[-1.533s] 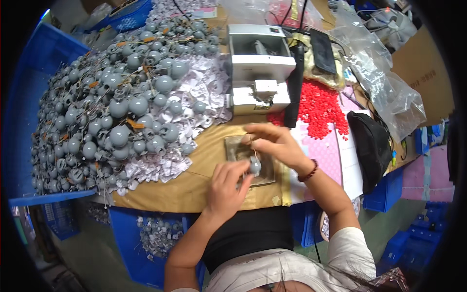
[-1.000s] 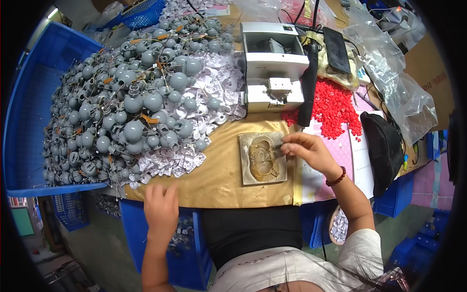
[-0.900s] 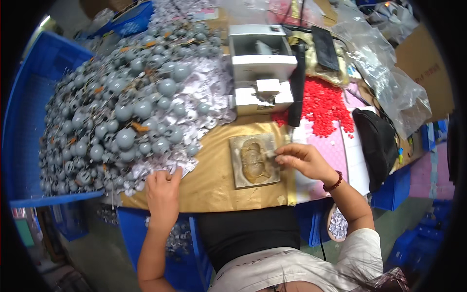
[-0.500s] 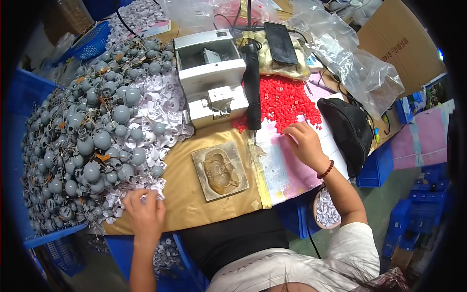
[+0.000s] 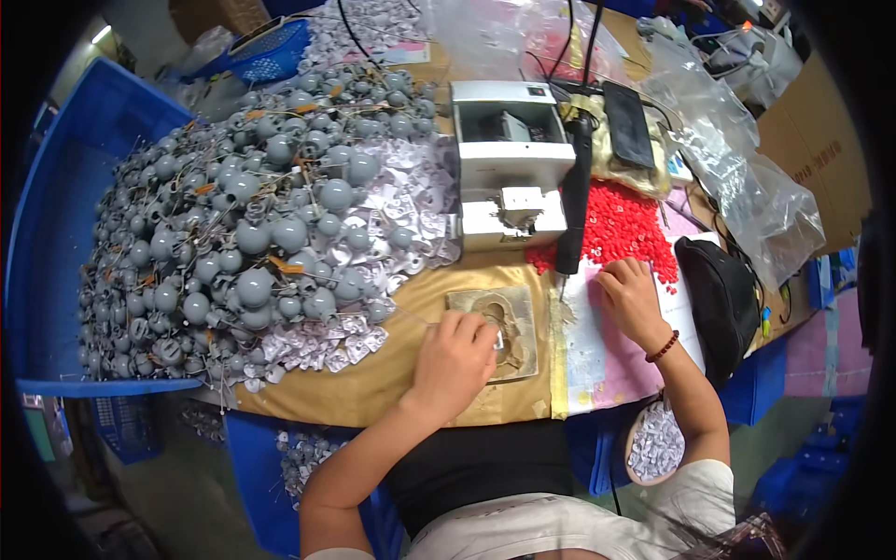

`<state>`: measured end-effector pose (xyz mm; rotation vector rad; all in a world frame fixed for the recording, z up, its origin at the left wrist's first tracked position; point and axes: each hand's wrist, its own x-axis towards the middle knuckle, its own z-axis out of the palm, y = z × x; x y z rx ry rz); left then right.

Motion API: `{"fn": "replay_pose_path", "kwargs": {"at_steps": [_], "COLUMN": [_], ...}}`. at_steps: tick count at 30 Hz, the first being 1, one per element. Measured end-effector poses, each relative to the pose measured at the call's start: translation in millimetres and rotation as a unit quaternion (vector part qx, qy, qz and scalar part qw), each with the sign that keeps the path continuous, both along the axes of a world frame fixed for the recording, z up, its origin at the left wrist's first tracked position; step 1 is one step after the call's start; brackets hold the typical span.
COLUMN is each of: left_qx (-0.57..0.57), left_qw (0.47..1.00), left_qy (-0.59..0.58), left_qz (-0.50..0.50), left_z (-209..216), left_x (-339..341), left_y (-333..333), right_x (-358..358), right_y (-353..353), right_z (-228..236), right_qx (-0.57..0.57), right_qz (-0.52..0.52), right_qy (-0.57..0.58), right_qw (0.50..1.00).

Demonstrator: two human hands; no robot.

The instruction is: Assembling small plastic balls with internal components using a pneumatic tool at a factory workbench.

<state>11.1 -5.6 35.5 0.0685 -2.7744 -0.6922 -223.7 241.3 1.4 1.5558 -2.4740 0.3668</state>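
Observation:
My left hand (image 5: 452, 359) is at the left side of a square metal mould block (image 5: 519, 322) with a rounded hollow. Its fingers are closed together, and a bit of a small white plastic part (image 5: 498, 340) shows at their tips. At the near edge of a heap of small red plastic parts (image 5: 627, 229) rests my right hand (image 5: 631, 297), its fingers bent and drawn together. Anything in the right fingertips is hidden. Between the hands, a black electric screwdriver (image 5: 575, 191) hangs with its bit pointing down.
Grey ball-shaped parts (image 5: 215, 252) are heaped at the left, beside white plastic parts (image 5: 401, 196). A white machine (image 5: 511, 168) stands behind the mould block. At the right are a black pouch (image 5: 717, 303), a phone (image 5: 627, 126) and clear plastic bags (image 5: 779, 205).
My left hand has gone from the white parts rightward to the mould block, with a white part. My right hand stays by the red heap. The whole view has shifted.

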Motion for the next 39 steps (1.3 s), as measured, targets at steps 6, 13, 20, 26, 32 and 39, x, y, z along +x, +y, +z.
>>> {"fn": "replay_pose_path", "kwargs": {"at_steps": [6, 13, 20, 26, 32, 39], "left_qx": [-0.007, 0.064, 0.172, -0.172, -0.348, -0.35], "left_qw": [0.999, 0.996, 0.982, 0.97, 0.925, 0.933], "left_qy": [-0.036, -0.035, -0.05, 0.066, -0.056, -0.058], "left_qz": [0.016, 0.05, -0.055, 0.157, 0.142, 0.067], "left_z": [-10, -13, 77, 147, 114, 117], "left_x": [-14, -5, 31, 28, 23, 30], "left_y": [3, 0, -28, -117, -156, -159], "right_x": [26, 78, 82, 94, 99, 94], "right_y": [-24, -90, -98, -88, -87, -82], "right_z": [21, 6, -1, -2, -3, 6], "right_qx": [-0.152, -0.17, -0.136, -0.149, -0.147, -0.163], "right_qz": [0.057, 0.237, 0.268, 0.205, 0.184, 0.167], "right_qy": [-0.239, -0.252, -0.109, -0.09, -0.117, -0.196], "right_qw": [0.957, 0.923, 0.948, 0.963, 0.965, 0.952]}}
